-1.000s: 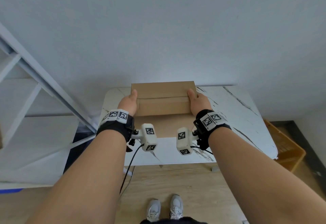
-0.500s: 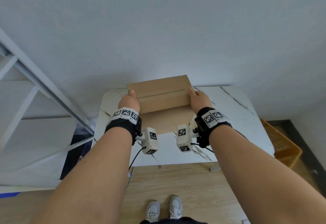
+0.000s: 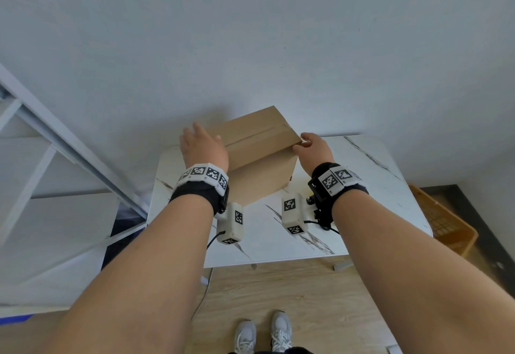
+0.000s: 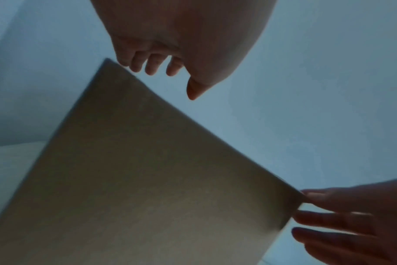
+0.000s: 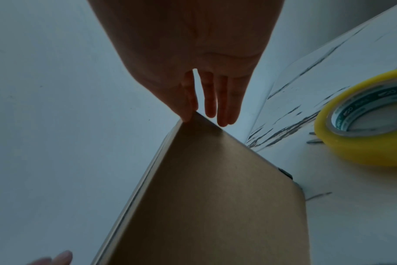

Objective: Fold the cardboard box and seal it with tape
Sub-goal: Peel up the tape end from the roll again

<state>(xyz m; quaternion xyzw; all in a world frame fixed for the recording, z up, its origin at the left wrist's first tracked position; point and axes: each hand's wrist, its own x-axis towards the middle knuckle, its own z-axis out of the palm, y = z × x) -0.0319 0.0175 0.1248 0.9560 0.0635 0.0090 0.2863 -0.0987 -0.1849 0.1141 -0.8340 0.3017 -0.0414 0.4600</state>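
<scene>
Steadying the cardboard box [image 3: 259,153] on the table [image 3: 362,186], my right hand [image 3: 313,153] touches its corner with straight fingers; my left hand [image 3: 203,150] hovers relaxed, holding nothing. Only my right wrist view shows the yellow tape roll [image 5: 360,129].

A plain brown cardboard box [image 3: 259,155] is sitting closed and turned cornerwise on the white marbled tabletop [image 3: 362,214], a strip of tape running along its top seam. A yellow tape roll [image 5: 363,129] is lying flat just beside it.

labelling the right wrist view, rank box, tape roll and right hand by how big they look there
1. box, fills most of the lower frame
2. right hand, though it sits nearest the camera, so its size is inflated
3. tape roll, cut off by the right edge, so its full extent is unsure
</scene>
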